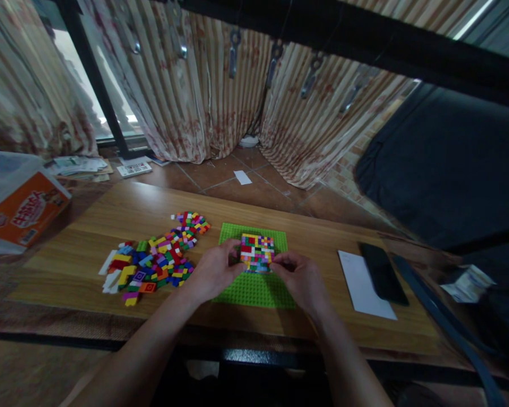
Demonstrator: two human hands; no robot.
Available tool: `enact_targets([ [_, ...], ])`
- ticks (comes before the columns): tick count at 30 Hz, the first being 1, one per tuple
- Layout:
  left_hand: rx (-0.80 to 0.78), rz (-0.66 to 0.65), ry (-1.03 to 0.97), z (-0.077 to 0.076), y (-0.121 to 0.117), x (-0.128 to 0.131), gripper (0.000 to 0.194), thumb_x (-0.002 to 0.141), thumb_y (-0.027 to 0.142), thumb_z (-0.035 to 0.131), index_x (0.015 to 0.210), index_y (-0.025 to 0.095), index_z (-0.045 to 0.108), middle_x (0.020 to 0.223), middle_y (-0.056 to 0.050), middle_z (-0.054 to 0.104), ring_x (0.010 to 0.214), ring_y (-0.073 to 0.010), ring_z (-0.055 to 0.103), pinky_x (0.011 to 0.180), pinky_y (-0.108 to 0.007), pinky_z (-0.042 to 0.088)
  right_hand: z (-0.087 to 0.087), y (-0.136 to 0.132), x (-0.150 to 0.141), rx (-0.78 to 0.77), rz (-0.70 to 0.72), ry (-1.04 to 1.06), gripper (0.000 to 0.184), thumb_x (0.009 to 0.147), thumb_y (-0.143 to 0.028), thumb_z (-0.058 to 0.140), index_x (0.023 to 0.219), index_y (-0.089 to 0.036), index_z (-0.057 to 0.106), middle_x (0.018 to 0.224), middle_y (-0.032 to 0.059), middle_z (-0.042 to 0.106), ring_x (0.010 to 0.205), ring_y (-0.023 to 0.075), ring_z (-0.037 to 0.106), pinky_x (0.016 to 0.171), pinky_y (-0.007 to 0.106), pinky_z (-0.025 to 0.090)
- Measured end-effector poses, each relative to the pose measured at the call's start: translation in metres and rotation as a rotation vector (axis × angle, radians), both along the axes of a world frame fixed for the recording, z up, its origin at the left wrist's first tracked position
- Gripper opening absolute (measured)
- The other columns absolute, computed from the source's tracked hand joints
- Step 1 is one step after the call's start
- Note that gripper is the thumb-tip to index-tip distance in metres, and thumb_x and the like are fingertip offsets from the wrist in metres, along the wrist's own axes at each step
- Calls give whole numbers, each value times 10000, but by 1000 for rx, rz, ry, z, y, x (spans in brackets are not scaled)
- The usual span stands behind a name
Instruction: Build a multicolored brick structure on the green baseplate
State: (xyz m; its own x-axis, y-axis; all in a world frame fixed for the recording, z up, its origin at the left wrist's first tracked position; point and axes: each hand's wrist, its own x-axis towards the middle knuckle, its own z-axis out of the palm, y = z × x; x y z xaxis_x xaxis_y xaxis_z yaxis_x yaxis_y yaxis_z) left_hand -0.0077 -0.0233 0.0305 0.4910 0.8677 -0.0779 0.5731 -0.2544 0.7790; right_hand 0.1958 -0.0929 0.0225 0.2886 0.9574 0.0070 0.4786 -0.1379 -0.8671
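A green studded baseplate (254,291) lies on the wooden table (314,249). On it sits a square patch of small multicoloured bricks (257,249). My left hand (214,272) rests at the patch's left edge, fingers curled and pinching at the bricks. My right hand (299,277) is at the patch's right edge, fingertips pressed together against the bricks. What either pinch holds is too small to make out. A loose heap of coloured bricks (156,260) is spread on the table left of the baseplate.
A white sheet of paper (365,285) with a black phone (382,272) on it lies right of the baseplate. An orange-labelled clear box (19,206) stands at far left. Striped curtains (220,85) hang behind; a dark cover (445,164) fills the right.
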Motion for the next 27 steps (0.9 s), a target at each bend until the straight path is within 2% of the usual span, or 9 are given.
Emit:
enact_targets([
  [5, 13, -12, -22, -3, 0, 0, 434, 823, 270, 599, 1245, 172, 588, 926, -46, 729, 744, -180, 663, 671, -286, 479, -7, 4, 4, -16, -4, 141, 193, 707, -375, 738, 754, -192, 703, 723, 24, 724, 669, 169, 636, 647, 289, 467],
  [8, 0, -11, -47, -4, 1, -1, 436, 817, 252, 603, 1245, 175, 589, 920, -48, 733, 761, -187, 671, 681, -294, 486, -9, 7, 7, -41, -24, 266, 262, 638, -408, 793, 721, -184, 685, 657, 9, 693, 603, 147, 597, 593, 276, 448],
  [12, -3, 20, -51, -5, 2, 0, 441, 808, 245, 622, 1242, 174, 589, 916, -49, 735, 784, -194, 679, 692, -297, 492, -8, 12, 6, -87, -48, 445, 347, 554, -457, 845, 670, -180, 671, 529, -24, 617, 499, 116, 523, 515, 264, 432],
  [16, -8, 24, -55, -5, 3, 0, 406, 812, 230, 627, 1212, 168, 611, 939, -59, 738, 827, -206, 685, 733, -311, 501, -5, 13, 3, -125, -80, 514, 376, 507, -457, 877, 654, -172, 683, 513, -26, 608, 478, 99, 510, 492, 253, 439],
  [22, -17, 4, -93, -7, 4, 0, 336, 826, 219, 610, 1152, 145, 641, 940, -73, 736, 824, -207, 680, 754, -327, 515, -6, 13, 2, -202, -129, 687, 419, 442, -416, 932, 664, -150, 698, 536, -23, 610, 486, 80, 526, 511, 239, 504],
  [27, -25, 10, -119, -9, 6, 1, 305, 812, 205, 620, 1113, 171, 647, 890, -45, 738, 807, -190, 682, 760, -312, 524, -6, 15, 0, -253, -178, 771, 412, 413, -356, 957, 642, -153, 682, 529, -31, 598, 468, 81, 540, 556, 274, 579],
])
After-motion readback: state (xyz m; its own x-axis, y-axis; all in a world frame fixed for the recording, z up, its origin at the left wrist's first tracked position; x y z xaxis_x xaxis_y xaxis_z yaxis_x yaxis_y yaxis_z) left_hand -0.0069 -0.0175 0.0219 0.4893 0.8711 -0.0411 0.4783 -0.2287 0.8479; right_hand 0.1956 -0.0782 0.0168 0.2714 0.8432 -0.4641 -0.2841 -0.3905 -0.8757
